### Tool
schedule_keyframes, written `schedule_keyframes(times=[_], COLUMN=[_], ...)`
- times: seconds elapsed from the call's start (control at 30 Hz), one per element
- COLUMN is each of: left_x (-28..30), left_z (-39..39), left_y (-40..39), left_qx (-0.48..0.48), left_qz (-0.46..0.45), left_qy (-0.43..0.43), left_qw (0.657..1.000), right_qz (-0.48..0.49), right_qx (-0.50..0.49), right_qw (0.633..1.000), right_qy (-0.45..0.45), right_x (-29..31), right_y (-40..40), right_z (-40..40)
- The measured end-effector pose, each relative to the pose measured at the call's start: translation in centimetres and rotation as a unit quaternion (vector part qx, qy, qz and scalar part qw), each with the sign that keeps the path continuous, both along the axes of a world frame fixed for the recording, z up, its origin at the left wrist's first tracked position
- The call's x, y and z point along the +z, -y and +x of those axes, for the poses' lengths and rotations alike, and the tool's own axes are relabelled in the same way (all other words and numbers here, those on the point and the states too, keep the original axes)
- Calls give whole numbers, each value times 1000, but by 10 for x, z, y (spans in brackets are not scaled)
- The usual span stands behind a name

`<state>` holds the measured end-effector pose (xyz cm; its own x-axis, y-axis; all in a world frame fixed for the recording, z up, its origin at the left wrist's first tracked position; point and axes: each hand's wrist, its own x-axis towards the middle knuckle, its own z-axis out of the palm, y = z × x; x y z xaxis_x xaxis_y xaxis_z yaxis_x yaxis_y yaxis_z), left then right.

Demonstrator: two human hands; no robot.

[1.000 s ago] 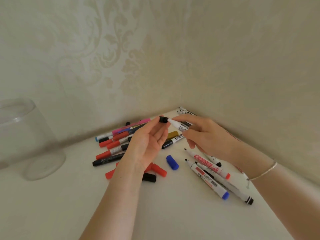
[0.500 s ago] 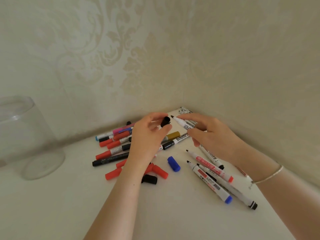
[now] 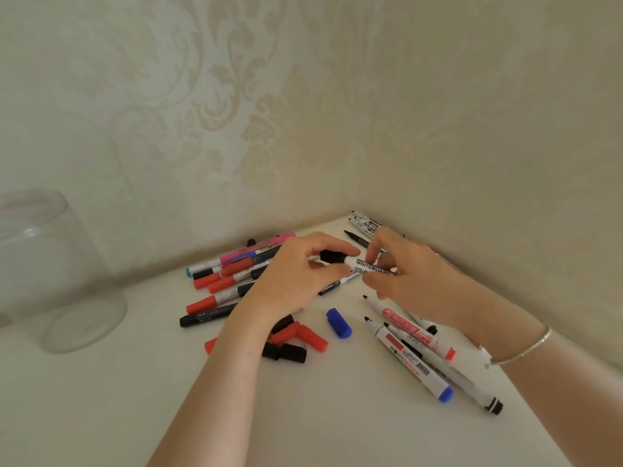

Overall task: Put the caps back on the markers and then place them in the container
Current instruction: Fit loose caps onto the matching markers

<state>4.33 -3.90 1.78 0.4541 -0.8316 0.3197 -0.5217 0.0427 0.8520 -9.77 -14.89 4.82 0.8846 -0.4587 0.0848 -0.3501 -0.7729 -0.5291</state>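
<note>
Item: white-barrelled whiteboard marker [image 3: 369, 265], held above the cream worktop [image 3: 337, 416], long axis roughly level, running left to right between the hands. Right hand [image 3: 414, 281] pinches the barrel; left hand [image 3: 296, 278] pinches the black plastic cap [image 3: 332, 256] at the marker's left end, fingers curled round it. Cap and barrel lie on one line and meet; whether fully seated cannot be told. Clear cylindrical container [image 3: 50, 264] stands far left, well apart, nearer the left hand. Loose blue cap [image 3: 338, 322] and uncapped markers lie below.
</note>
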Motion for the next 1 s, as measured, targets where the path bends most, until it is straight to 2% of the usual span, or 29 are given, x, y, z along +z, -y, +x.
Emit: schedule_keyframes(times=[0.07, 0.13, 0.27, 0.47, 0.53, 0.67, 0.8, 0.9, 1.0], left_x=[2, 2, -5, -8, -11, -15, -5, -1, 0], left_z=[0, -2, -14, -20, -19, -18, -11, 3, 24], left_y=[0, 2, 12, 20, 21, 18, 6, -7, -23], left_qx=[-33, -21, 39, 99, 110, 88, 8, 73, 167], left_qz=[-23, -22, 2, -33, -31, 14, 80, 81, 70], left_qy=[-135, -180, -155, -159, -160, -120, -47, 9, -5], left_qw=[990, 983, 987, 982, 980, 989, 996, 994, 983], right_qz=[18, 26, -12, -135, -123, 2, -28, -61, -118], right_qx=[3, 3, -9, -8, -11, -37, -40, -55, -182], right_qw=[999, 997, 998, 990, 992, 998, 998, 997, 972], right_qy=[37, 71, 59, 27, 25, 52, 32, -16, -95], right_x=[-1, -1, 6, 15, 11, 1, -9, -16, -24], right_y=[-2, -6, -14, -24, -22, -5, 10, 28, 52], right_z=[0, 0, 2, 8, 11, 13, 10, 0, -20])
